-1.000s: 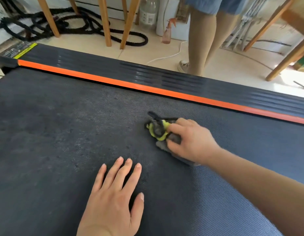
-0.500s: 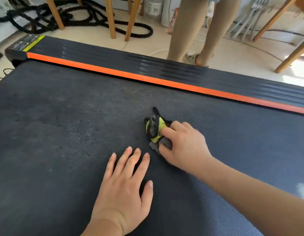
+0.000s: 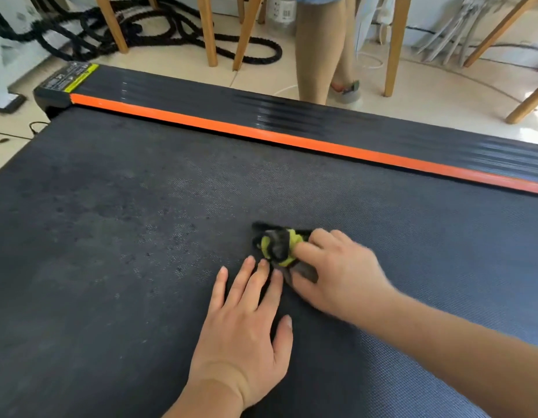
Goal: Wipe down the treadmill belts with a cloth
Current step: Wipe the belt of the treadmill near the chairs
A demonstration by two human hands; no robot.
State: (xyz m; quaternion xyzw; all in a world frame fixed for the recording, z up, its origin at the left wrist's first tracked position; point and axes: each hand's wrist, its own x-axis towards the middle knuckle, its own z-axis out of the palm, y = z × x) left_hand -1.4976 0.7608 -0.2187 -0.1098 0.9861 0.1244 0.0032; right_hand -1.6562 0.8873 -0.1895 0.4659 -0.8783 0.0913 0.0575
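Note:
A dark, dusty treadmill belt (image 3: pixel 117 236) fills most of the head view. A crumpled yellow-and-grey cloth (image 3: pixel 278 247) lies bunched on the belt near the middle. My right hand (image 3: pixel 337 276) grips the cloth with fingers and thumb curled round it, pressing it onto the belt. My left hand (image 3: pixel 246 321) rests flat on the belt just below and left of the cloth, fingers straight and spread, fingertips close to the cloth.
An orange stripe and black side rail (image 3: pixel 292 128) run along the belt's far edge. Beyond it on the tiled floor stand a person's legs (image 3: pixel 316 55), wooden chair legs (image 3: pixel 207 31) and a coiled black rope (image 3: pixel 81 34).
My right hand has drawn the cloth down the belt towards my left hand. My left hand has stayed flat on the belt. The person behind has stepped sideways.

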